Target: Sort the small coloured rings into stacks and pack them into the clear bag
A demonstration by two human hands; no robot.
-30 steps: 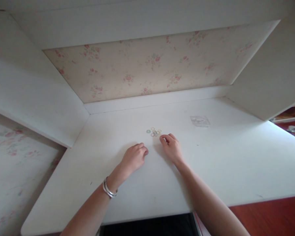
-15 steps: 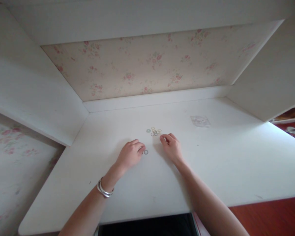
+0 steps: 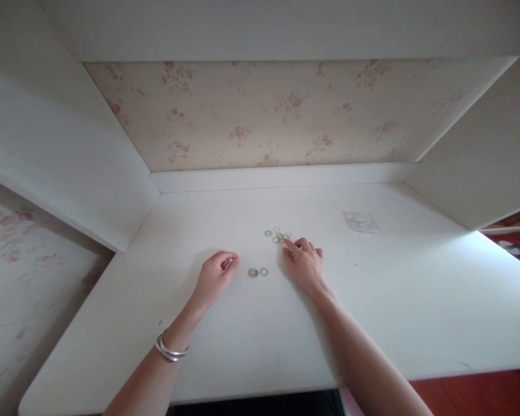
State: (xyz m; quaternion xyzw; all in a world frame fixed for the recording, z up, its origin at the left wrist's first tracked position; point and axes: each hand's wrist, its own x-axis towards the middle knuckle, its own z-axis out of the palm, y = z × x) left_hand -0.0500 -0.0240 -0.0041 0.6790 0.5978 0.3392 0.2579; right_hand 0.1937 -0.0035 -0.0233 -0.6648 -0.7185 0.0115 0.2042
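My right hand [image 3: 304, 264] reaches with its index finger stretched to a loose cluster of thin rings [image 3: 276, 230], yellowish, green and dark. The fingertip touches or covers the near right side of the cluster; the thumb sits apart below it. A pale green ring [image 3: 268, 233] lies just left of the cluster. My left hand [image 3: 214, 279] rests near the table with thumb and index tips together, and nothing shows between them. To its right lie a brownish ring [image 3: 253, 273], perhaps a small stack, and a dark green ring [image 3: 264, 271] beside it.
A clear plastic bag or case [image 3: 360, 222] lies farther back on the right of the white table [image 3: 225, 352]. White panels stand on both sides, with floral wallpaper [image 3: 260, 115] behind. A small dark speck [image 3: 160, 323] lies near my left forearm.
My left hand has drawn away to the left, baring the brownish ring it was covering. My right index finger has stretched out onto the cluster. The camera view has shifted slightly.
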